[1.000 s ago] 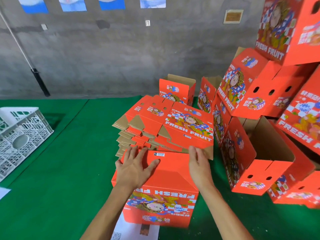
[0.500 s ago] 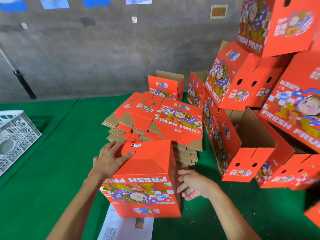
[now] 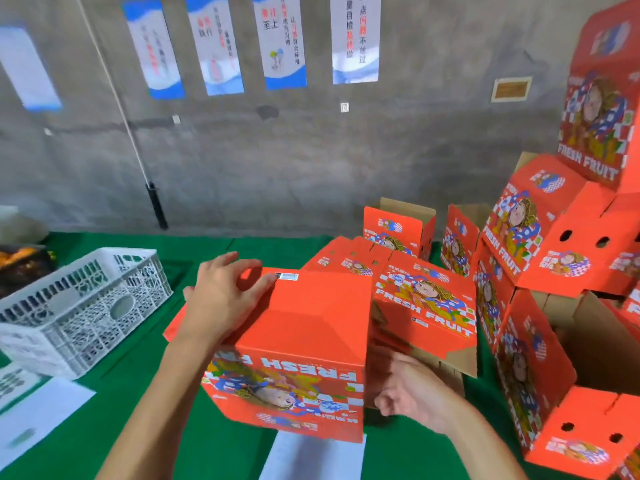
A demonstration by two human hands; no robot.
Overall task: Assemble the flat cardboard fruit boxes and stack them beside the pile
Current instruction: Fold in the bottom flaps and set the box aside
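An assembled orange fruit box (image 3: 301, 344) is held upside down in front of me, its "FRESH FRUIT" print inverted. My left hand (image 3: 221, 299) lies spread on its upturned bottom panel near the far left corner. My right hand (image 3: 408, 393) is against the box's right side, fingers curled and partly hidden behind it. Just behind the box lies the pile of flat boxes (image 3: 422, 299). Assembled boxes (image 3: 554, 247) are stacked at the right, one lying with its opening facing up (image 3: 588, 344).
A white plastic crate (image 3: 79, 306) stands on the green table cover (image 3: 104, 410) at the left. White paper sheets (image 3: 38, 410) lie near the front edge. A grey wall with hanging posters (image 3: 284, 39) closes the back.
The box has risen and tilted off the table. My right hand went from its top edge down to its right side. The view swung up and left.
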